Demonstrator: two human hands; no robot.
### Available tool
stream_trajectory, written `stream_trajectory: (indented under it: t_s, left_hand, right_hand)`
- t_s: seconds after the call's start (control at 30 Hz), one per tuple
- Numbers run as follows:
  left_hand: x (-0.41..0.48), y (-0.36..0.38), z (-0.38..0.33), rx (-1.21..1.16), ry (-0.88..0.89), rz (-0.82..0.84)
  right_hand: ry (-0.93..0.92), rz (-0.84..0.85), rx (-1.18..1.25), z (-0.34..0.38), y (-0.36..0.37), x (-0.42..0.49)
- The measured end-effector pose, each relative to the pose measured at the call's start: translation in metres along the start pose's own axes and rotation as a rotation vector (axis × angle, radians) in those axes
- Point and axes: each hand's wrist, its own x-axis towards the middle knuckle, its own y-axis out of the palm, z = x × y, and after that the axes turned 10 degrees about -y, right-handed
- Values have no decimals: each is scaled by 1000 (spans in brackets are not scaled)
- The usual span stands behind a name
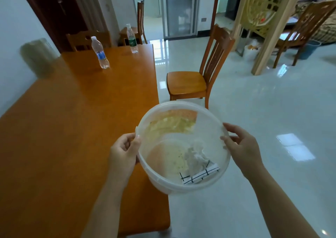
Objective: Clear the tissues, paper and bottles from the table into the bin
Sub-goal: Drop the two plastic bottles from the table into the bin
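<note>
Holding the translucent white round plastic bin [183,147] by its rim, we have our left hand [123,152] pinching the near-left edge with fingers [136,141] closed over the lip, and our right hand [241,147] gripping the opposite side, its fingers [226,138] curled onto the rim. The bin hangs in the air just past the corner of the orange wooden surface [72,119], above the glossy floor. Inside it lie a crumpled white tissue [195,158] and a folded white paper with black lines [200,176]. Two clear plastic bottles remain upright well away at the far end: one with a blue label [100,53] and one with a green label [131,39]. Both bottles stand beyond easy reach, so we judge that stretching for them one-handed could tilt the bin and spill the paper, and a hurried reach could knock a bottle over so it rolls off the edge.
</note>
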Motion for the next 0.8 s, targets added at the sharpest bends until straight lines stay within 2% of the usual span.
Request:
stream_trajectory:
  t_s: [0.37, 0.8]
  left_hand:
    - [105, 100, -20, 80, -12, -61]
    - [256, 187, -71, 22, -34, -138]
  right_hand:
    - [-23, 39, -62, -63, -7, 147]
    - [-83, 67, -39, -85, 22, 348]
